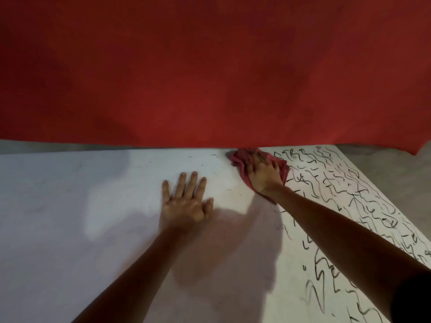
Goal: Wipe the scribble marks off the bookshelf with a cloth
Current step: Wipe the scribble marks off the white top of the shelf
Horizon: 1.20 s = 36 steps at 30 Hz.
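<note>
The white bookshelf panel (81, 206) lies flat below me. Black scribble marks (338, 194) cover its right part, while the left and middle show only a few faint specks. A crumpled red cloth (238, 159) sits at the panel's far edge, beside the scribbles. My right hand (263, 176) presses down on the cloth, its fingers spread over it. My left hand (186, 203) rests flat on the bare white surface, fingers straight and spread, a little left of the cloth.
A red carpet (210, 78) fills the upper half of the view beyond the panel's far edge. Grey floor (396, 173) shows past the panel's right edge and as a strip at the far left.
</note>
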{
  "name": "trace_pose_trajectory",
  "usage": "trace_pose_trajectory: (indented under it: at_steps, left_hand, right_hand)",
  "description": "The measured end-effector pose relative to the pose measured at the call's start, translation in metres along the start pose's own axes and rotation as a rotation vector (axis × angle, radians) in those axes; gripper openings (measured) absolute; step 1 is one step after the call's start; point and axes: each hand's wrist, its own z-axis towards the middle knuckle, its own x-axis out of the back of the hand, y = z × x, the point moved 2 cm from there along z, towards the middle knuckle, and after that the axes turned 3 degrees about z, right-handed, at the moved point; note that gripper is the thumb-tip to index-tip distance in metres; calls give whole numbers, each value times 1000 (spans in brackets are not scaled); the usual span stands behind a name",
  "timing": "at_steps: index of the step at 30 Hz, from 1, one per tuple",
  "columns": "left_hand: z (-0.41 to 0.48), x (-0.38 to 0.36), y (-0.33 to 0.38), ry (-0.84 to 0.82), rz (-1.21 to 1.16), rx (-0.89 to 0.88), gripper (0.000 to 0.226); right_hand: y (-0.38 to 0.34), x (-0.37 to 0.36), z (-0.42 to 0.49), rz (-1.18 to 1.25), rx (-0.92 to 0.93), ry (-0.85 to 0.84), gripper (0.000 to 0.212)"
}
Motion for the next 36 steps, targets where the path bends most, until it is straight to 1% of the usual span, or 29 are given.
trace_pose_trajectory:
  at_steps: [1, 2, 4, 5, 6, 7, 9, 11, 13, 14, 15, 16, 17, 18, 19, 20, 22, 23, 25, 27, 28, 29, 30, 31, 32, 33, 34, 35, 36]
  left_hand:
    - [0, 3, -1, -23, 4, 11, 59]
    - [-1, 7, -1, -63, -1, 29, 67]
    - [0, 6, 1, -135, -11, 51, 88]
    - [1, 7, 1, -151, -27, 69, 88]
    - [1, 6, 2, -154, -36, 94, 84]
    - [1, 4, 3, -127, -34, 99, 81]
    - [-3, 5, 4, -106, -9, 71, 86]
    - [-3, 4, 2, -65, -10, 55, 90]
    - [-1, 0, 1, 24, -22, 28, 74]
    - [-2, 2, 1, 0, -43, 19, 65]
    - [0, 3, 2, 17, -42, 5, 62]
    - [2, 4, 1, -8, -43, 12, 67]
    - [2, 6, 1, -68, -55, 39, 77]
    - [3, 5, 1, -74, -19, 48, 87]
    - [2, 2, -1, -87, 8, 54, 90]
    - [3, 3, -1, -121, -4, 73, 87]
    - [1, 5, 1, -120, -2, 82, 71]
    - [0, 5, 1, -99, -10, 83, 62]
    - [-4, 11, 2, -52, -69, 85, 56]
    - [-12, 19, -2, 7, -150, 29, 55]
    - [-18, 23, -8, 14, -194, -21, 55]
    - [-25, 25, -17, -2, -225, -85, 55]
    - [-35, 27, -28, -36, -207, -148, 55]
    - [-47, 30, -42, -52, -170, -192, 61]
    - [-60, 33, -60, -49, -138, -213, 76]
    - [-72, 37, -77, -57, -114, -208, 90]
    - [-83, 41, -93, -72, -83, -175, 97]
    - [-93, 44, -110, -83, -57, -134, 101]
    - [-100, 45, -125, -91, -43, -90, 103]
  right_hand:
    - [0, 0, 13, 16, -49, 21, 49]
    - [-1, -1, 20, 32, -81, 35, 49]
    - [-6, -5, 8, 41, -101, 24, 50]
    - [-8, -6, -8, 35, -80, 9, 52]
    - [-10, -8, -29, 29, -36, -9, 57]
    - [-13, -9, -52, 23, 26, -10, 65]
    - [-16, -11, -95, 39, 147, 4, 80]
    - [-10, -10, -104, 30, 199, -19, 82]
    - [-5, -5, -79, 25, 203, -42, 81]
    - [-2, -3, -61, 15, 178, -47, 77]
    - [2, -2, -40, 11, 131, -38, 70]
    - [5, -2, -18, 20, 67, -11, 62]
    - [6, -2, 0, 36, -6, 26, 54]
    - [4, -1, 14, 56, -81, 63, 50]
    - [-1, -3, 24, 82, -151, 82, 48]
    - [-8, -5, 30, 107, -200, 84, 49]
    - [-26, -9, 22, 123, -224, 50, 51]
    - [-36, -12, 13, 92, -166, 20, 51]
    - [-42, -13, -21, 9, 28, -79, 57]
    - [-23, -7, -54, -20, 175, -104, 75]
    - [-8, -2, -60, -32, 185, -93, 85]
    - [7, 3, -58, -37, 146, -76, 91]
    - [17, 6, -50, -26, 56, -58, 89]
    - [19, 7, -40, 2, -72, -32, 80]
    - [9, 3, -30, 39, -212, 1, 67]
    - [-8, -2, -21, 64, -330, 30, 60]
    - [-33, -7, -14, 80, -411, 33, 58]
    - [-65, -13, -10, 88, -420, 17, 59]
    - [-101, -19, -11, 92, -360, -9, 59]
